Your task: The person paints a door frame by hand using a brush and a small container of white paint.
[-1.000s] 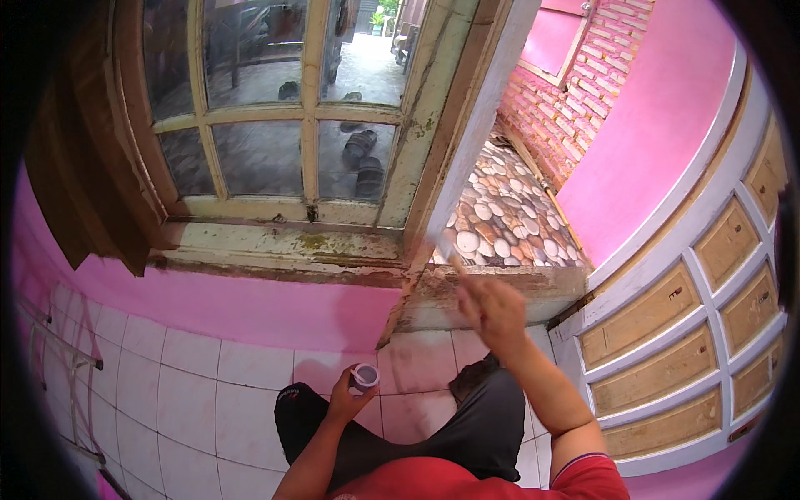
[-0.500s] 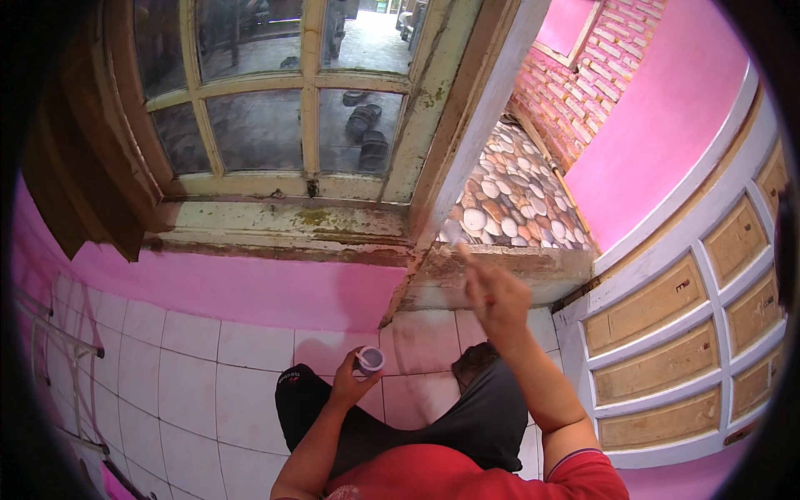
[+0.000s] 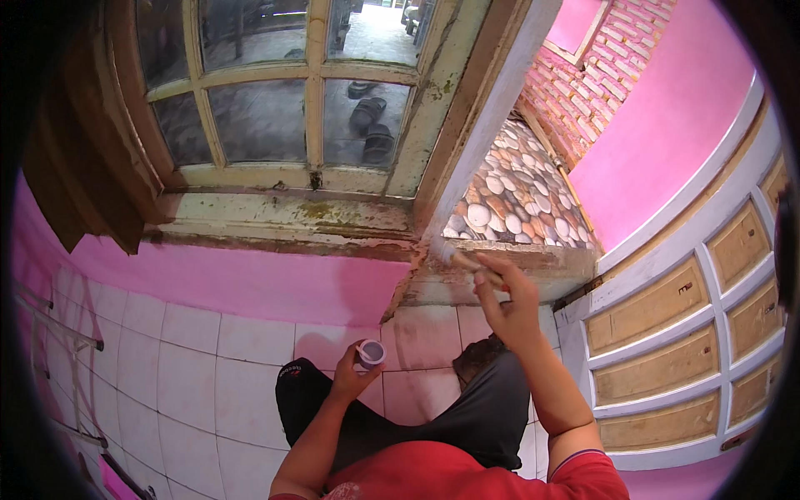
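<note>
Small pale cup [image 3: 382, 361], lower centre of frame: the left hand's [image 3: 350, 378] fingers clamp round its wall; likely light and rigid, apt to spill if tipped, best held below the rim, with the depth of its contents hard to make out. Brush [image 3: 464, 262], right of centre: the right hand's [image 3: 514, 307] fingers pinch its handle; probably light, handle stiff, bristles soft, best gripped by the handle; bristle tips are blurred, contact with the pale doorpost [image 3: 486, 137] beyond uncertain.
</note>
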`<control>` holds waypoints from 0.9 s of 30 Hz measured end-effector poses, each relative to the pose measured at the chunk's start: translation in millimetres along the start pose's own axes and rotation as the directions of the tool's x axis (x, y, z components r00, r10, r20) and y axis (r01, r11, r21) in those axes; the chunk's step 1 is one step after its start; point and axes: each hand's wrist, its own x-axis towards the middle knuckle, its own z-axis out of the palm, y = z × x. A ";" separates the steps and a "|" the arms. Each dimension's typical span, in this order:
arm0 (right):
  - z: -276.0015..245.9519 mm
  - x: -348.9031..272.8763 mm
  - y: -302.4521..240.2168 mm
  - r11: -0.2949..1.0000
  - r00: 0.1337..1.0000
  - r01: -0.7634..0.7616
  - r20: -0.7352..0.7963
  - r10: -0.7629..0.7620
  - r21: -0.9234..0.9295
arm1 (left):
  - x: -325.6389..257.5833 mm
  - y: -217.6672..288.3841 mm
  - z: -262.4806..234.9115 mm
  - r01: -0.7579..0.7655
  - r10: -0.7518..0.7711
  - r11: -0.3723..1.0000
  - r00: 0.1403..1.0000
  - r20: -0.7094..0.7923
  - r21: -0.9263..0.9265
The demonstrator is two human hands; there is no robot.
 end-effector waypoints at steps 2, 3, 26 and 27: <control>0.1 0.0 8.7 0.999 0.997 0.038 0.071 -0.037 -0.018 | 1.2 0.1 1.1 0.001 -0.001 1.000 1.000 0.005 -0.002; -1.1 -0.2 12.1 0.997 0.988 0.077 0.138 -0.072 -0.031 | 1.6 1.3 1.4 -0.001 0.001 1.000 1.000 0.010 -0.003; -23.2 65.3 -0.2 0.960 0.956 0.174 0.270 -0.112 -0.217 | 3.8 -1.1 1.1 -0.017 0.017 1.000 1.000 0.025 -0.012; -27.6 67.7 -7.4 0.949 0.965 0.213 0.199 -0.169 -0.232 | 3.0 -2.6 0.8 -0.015 0.015 1.000 1.000 0.025 -0.006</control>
